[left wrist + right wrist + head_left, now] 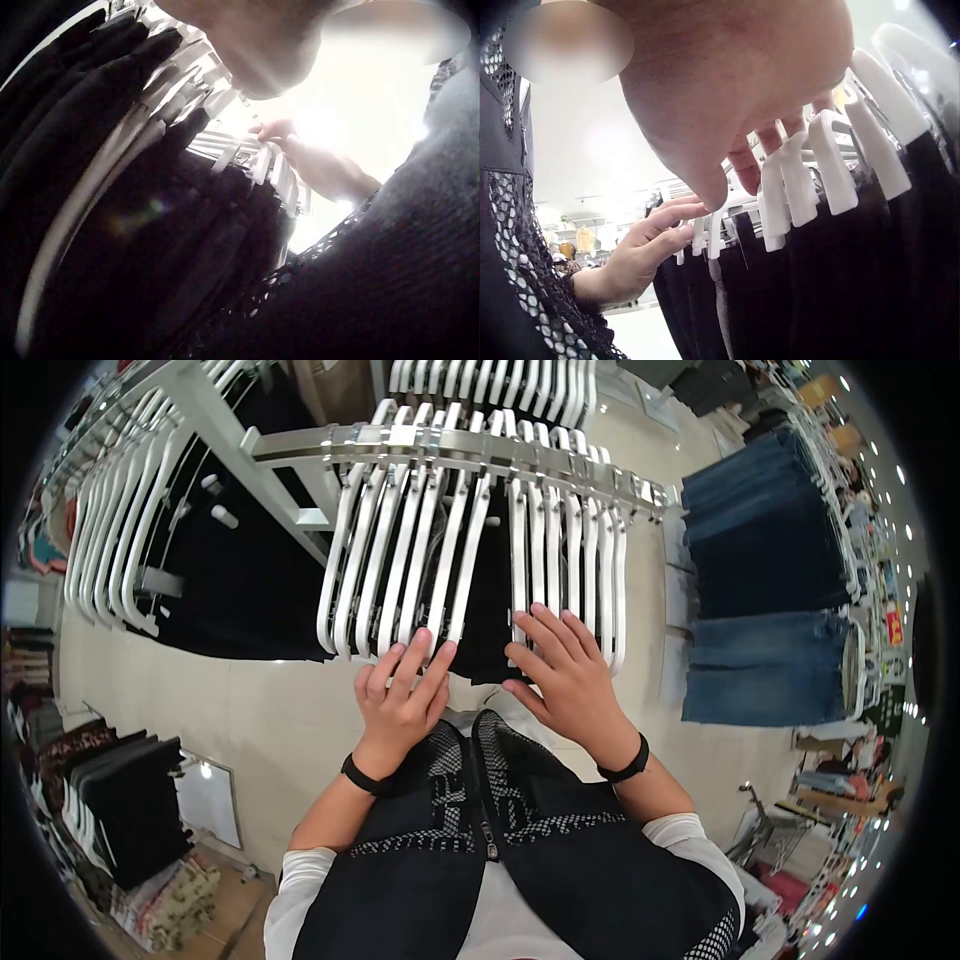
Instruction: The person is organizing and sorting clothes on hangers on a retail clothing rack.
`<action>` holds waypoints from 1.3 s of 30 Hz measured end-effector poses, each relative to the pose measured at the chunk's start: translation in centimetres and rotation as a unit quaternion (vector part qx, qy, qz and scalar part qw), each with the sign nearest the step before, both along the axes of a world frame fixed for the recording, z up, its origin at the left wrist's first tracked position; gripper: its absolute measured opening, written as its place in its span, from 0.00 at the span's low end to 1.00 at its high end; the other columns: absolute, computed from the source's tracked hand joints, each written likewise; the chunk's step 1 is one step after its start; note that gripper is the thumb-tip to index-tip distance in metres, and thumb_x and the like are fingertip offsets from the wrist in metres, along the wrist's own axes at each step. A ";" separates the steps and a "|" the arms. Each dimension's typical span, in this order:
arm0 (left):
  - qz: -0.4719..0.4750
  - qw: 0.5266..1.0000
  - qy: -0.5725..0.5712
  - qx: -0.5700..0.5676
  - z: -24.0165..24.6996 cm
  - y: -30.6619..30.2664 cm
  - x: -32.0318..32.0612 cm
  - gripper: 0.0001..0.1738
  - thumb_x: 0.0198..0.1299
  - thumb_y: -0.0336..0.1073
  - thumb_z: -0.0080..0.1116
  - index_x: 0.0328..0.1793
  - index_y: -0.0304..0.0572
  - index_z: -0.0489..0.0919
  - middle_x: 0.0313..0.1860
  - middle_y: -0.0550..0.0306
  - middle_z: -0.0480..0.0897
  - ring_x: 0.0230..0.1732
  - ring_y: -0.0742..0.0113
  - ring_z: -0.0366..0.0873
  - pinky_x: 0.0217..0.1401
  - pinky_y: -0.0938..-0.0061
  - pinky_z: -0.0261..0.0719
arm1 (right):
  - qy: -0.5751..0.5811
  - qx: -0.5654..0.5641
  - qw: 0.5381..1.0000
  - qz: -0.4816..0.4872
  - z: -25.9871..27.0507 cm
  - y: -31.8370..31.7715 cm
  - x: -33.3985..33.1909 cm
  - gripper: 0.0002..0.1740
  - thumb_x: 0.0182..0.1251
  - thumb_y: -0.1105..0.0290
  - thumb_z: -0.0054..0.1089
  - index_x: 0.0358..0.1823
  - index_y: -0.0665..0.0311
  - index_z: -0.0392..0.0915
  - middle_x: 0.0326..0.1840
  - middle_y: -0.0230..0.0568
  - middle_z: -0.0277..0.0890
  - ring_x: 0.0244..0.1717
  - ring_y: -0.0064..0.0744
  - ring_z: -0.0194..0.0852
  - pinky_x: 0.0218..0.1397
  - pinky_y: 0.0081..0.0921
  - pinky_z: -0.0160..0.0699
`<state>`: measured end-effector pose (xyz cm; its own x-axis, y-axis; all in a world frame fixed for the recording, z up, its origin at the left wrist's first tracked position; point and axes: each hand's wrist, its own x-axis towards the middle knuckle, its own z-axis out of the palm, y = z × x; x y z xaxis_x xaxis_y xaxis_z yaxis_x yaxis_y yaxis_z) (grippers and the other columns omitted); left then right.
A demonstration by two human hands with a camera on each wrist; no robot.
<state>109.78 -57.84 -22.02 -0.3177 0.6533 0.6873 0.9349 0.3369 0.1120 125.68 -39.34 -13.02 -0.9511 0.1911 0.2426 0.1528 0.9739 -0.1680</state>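
White hangers (400, 560) with black garments (487, 590) hang in a row from a metal rail (440, 445). My left hand (398, 695) has its fingers spread over the near ends of the left group of hangers. On the right group, my right hand (568, 675) rests with its fingers extended over the hanger ends. A gap showing black cloth lies between the two groups. In the right wrist view, the fingers of my right hand (742, 97) reach over white hanger ends (832, 169), and my left hand (641, 259) touches hangers farther along.
More white hangers with dark clothes (230, 560) hang at the left. Blue denim (765, 560) hangs on a rack to the right. Lower left stands a rack of dark garments (125, 800) beside a white panel (208, 800). Tiled floor (260, 710) lies below.
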 end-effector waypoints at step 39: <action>-0.081 0.982 -0.151 0.083 3.4 1.2 2.8 0.22 0.51 0.20 0.59 0.55 0.38 0.85 0.59 0.46 0.86 0.66 0.47 0.79 0.63 0.57 0.76 | 0.065 -0.068 0.994 0.064 -1.1 0.2 0.3 0.40 0.69 0.42 0.65 0.79 0.48 0.70 0.80 0.49 0.67 0.80 0.50 0.63 0.83 0.59 0.52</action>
<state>112.57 -56.60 -18.65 -0.4246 0.5986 0.6792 0.8905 0.1407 0.4327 125.99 -39.14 -14.09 -0.9322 0.1103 0.3448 -0.0017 0.9512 -0.3087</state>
